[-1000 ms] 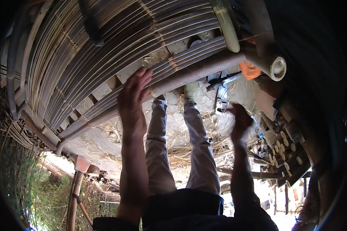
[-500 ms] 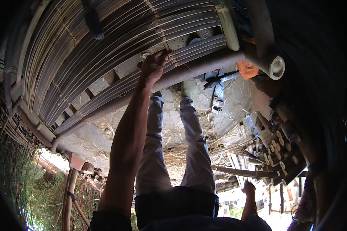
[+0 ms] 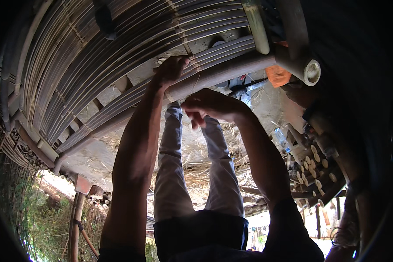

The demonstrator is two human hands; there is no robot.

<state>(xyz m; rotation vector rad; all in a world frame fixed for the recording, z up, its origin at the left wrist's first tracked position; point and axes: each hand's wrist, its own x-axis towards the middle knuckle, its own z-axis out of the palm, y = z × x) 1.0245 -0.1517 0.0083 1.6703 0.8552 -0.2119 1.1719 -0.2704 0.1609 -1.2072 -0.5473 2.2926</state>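
A bamboo frame [image 3: 229, 77] with long, thin bamboo slats [image 3: 131, 61] spreads out in front of me. My left hand [image 3: 172, 70] is closed in a fist at the slats near the front pole; what its fingers grip is hidden. Beside it, a thin binding strip [image 3: 186, 46] crosses the slats, and a fine strand hangs from there over the pole. My right hand [image 3: 207, 105] is just below the front pole, bent at the wrist, its fingers curled inward. Whether it pinches the strand I cannot make out.
An orange piece [image 3: 278, 76] is by the thick pole end [image 3: 312, 73] at the right. A blade-like tool [image 3: 253, 86] lies on the floor. Further right are a clear bottle [image 3: 281, 139] and stacked cut bamboo [image 3: 312, 168]. Loose straw covers the ground around my legs.
My right hand has come up from low on the right to the front pole, beside my left hand. The left hand stays at nearly the same spot on the slats.
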